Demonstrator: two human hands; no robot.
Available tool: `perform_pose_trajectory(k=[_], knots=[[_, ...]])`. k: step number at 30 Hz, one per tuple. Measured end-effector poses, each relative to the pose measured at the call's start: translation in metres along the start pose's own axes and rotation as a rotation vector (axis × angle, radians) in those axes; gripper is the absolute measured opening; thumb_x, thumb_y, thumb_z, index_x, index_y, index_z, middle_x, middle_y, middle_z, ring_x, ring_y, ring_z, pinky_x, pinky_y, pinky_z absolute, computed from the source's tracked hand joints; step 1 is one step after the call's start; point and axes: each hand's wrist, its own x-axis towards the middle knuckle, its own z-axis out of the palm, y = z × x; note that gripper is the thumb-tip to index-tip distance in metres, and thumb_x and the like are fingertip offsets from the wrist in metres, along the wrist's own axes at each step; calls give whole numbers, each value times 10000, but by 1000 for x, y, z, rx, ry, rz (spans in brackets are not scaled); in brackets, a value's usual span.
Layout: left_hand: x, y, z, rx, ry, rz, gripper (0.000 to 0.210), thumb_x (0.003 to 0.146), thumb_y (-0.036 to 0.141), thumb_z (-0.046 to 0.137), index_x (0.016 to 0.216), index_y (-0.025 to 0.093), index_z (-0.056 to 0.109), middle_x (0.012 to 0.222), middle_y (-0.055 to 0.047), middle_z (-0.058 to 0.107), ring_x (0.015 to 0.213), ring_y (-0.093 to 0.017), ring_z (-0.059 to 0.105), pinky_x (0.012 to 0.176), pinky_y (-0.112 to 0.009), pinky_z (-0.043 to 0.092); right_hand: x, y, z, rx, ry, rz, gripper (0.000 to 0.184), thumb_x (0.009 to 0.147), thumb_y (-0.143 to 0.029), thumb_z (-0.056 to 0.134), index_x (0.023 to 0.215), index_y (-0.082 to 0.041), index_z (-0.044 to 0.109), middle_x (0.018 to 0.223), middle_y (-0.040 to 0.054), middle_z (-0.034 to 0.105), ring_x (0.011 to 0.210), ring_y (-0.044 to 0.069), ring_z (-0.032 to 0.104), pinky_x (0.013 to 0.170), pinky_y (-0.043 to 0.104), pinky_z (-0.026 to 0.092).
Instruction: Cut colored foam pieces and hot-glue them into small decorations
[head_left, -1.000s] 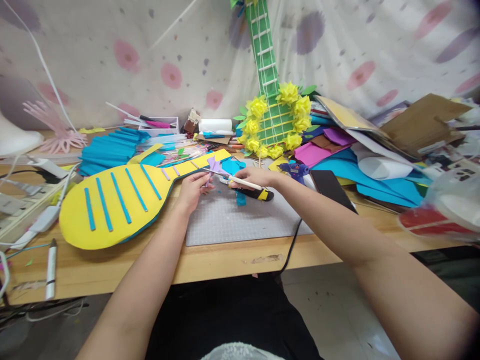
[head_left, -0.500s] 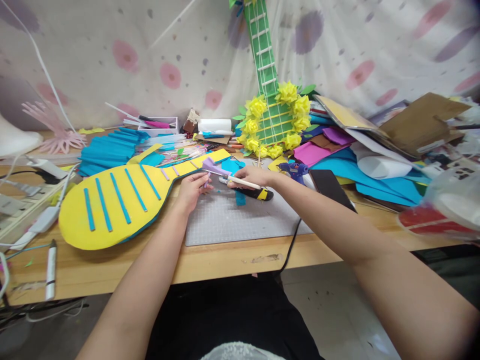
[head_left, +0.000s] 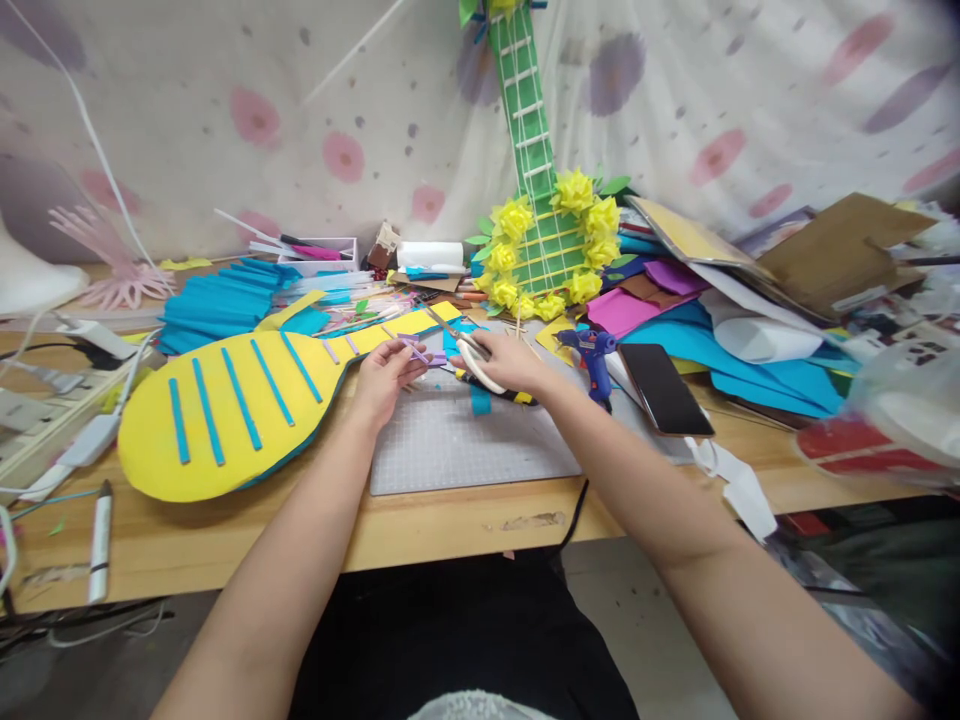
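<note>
My left hand (head_left: 386,380) is closed, pinching thin purple paper strips (head_left: 415,348) between its fingertips. In my right hand (head_left: 506,362) are scissors with cream handles (head_left: 480,368), their blades pointing up and left over the yellow neck of a flat paper guitar. This yellow guitar (head_left: 202,455) lies left of my hands, with blue strips across its body and short purple strips on its neck. Beneath my hands is a grey cutting mat (head_left: 465,455). A black and yellow utility knife (head_left: 523,397) lies partly hidden under my right hand.
Behind stands a green paper guitar (head_left: 534,150) ringed with yellow paper flowers. Right of the mat are a blue glue gun (head_left: 592,362), a phone (head_left: 667,390) and a white mask (head_left: 746,490). A marker (head_left: 100,545) and power strip (head_left: 37,430) are at left.
The scissors have come away from the purple paper and swung to point up and left. My right hand has turned and shifted slightly right. My left hand keeps hold of purple strips.
</note>
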Motion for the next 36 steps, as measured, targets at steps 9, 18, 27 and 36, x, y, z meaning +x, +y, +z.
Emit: perform_pose_trajectory(k=[9,18,27,36], knots=[[1,0,-2,-42,100,37,305,546,264,759,748,155,559,737,6,633,690,-110,627,701,-271,517,-8,-5,29,-268,42,-11,495,757,-658,434,888,-201,571,826,69,651,727,187,559,564,251,249],[2,-1,-3,2,103,76,290,565,281,718,776,182,546,676,43,580,607,-78,564,638,-260,524,-11,5,31,-151,101,98,457,769,-631,431,848,-205,576,807,44,648,702,165,544,551,245,235],[3,-3,-3,13,87,85,293,556,293,737,731,168,539,673,32,589,645,-91,593,683,-270,527,-16,11,25,-96,140,144,465,760,-631,450,885,-205,588,819,52,644,691,170,537,542,247,237],[1,-1,-4,16,47,63,296,604,325,725,777,159,553,782,-32,671,745,-133,644,720,-280,519,-15,16,21,-131,149,178,506,768,-649,423,900,-189,588,848,76,653,717,188,546,551,255,250]])
